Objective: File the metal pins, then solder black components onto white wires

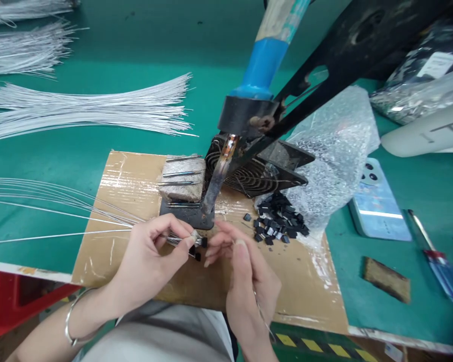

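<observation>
Left hand (151, 254) pinches wires (53, 211) — right hand (241, 266) beside, perhaps touching black clip (203, 242).

I'm at an electronics assembly workshop: a green bench (98, 166) with bundled wires (86, 108), a mounted soldering iron (226, 156), and a heap of small black parts (279, 218).

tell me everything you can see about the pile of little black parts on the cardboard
The pile of little black parts is a loose heap of small, flat, square pieces, dark and plastic-looking, a few showing pale faces. It lies on the taped cardboard sheet, against the edge of the bubble wrap and just in front of the black fan grille. One piece sits apart to the left. Neither hand touches the heap; the right hand is nearest.
</observation>
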